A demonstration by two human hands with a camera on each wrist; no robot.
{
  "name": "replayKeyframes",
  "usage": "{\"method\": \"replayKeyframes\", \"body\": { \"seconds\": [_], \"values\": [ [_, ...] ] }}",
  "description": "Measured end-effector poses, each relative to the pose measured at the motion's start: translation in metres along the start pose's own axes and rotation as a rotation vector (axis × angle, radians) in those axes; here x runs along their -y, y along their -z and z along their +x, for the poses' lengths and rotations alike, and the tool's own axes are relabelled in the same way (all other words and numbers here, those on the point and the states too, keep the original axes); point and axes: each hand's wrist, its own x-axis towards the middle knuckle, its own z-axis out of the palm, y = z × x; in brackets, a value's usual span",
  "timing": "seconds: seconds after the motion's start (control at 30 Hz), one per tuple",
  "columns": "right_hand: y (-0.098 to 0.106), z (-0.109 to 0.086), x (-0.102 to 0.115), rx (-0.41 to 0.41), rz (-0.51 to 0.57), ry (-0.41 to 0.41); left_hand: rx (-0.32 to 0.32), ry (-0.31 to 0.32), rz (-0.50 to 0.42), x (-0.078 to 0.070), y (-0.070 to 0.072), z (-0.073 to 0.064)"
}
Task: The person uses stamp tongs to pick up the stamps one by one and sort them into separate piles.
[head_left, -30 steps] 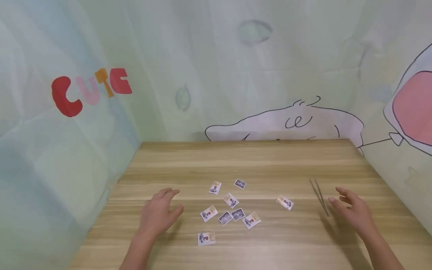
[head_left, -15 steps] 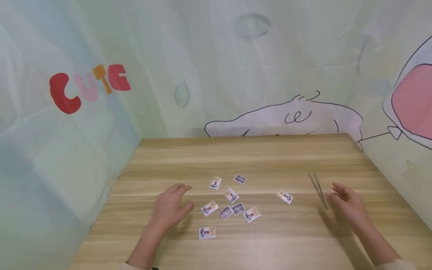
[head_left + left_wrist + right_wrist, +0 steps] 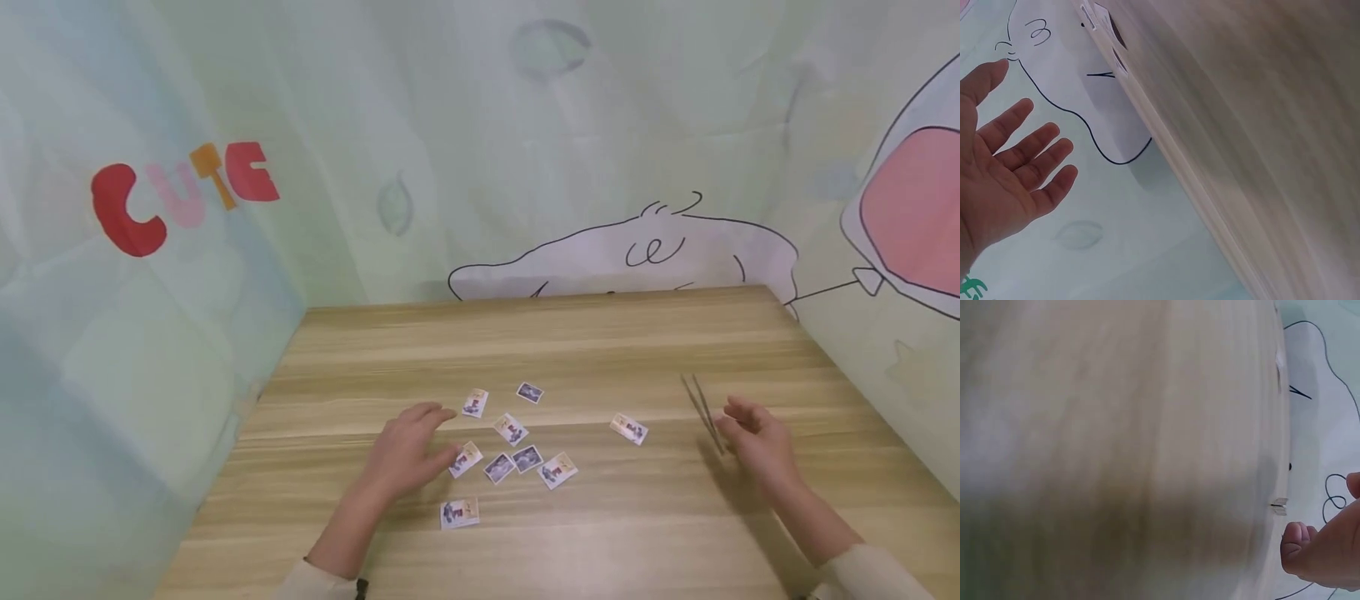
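Several small printed cards lie scattered on the wooden table. My left hand (image 3: 405,450), fingers apart and loosely bent, hovers at the left of the cards. Its thumb overlaps part of a colourful card (image 3: 467,460) in the head view. In the left wrist view the left palm (image 3: 997,187) shows bare. Metal tweezers (image 3: 702,412) rest on the right side of the table, their two tips spread and facing away. My right hand (image 3: 761,446) is beside them, fingers loosely bent, thumb right at their near end. The right wrist view catches only part of the right hand (image 3: 1325,553).
A lone colourful card (image 3: 628,429) lies between the main group and the tweezers. Two dark picture cards sit close together, one (image 3: 527,458) beside a colourful card (image 3: 557,471). A printed cloth (image 3: 337,167) hangs behind and along the sides of the table (image 3: 600,533).
My left hand has moved right, over toward the cards. My right hand has shifted left, closer to the tweezers. Cards and tweezers keep their places while the head view shifts slightly.
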Motion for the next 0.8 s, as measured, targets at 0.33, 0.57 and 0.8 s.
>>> {"method": "replayKeyframes", "body": {
  "seconds": [0.33,0.57,0.8],
  "values": [
    [-0.005,0.008,-0.003,0.015,-0.068,-0.084,0.039,-0.096,-0.011,-0.017,-0.006,0.019],
    [-0.009,0.016,-0.004,0.055,-0.074,-0.085,0.116,-0.117,-0.028,-0.020,-0.014,0.028],
    [-0.012,0.017,-0.011,0.033,-0.145,-0.062,0.220,-0.141,-0.044,-0.025,-0.020,0.036]
  ]
}}
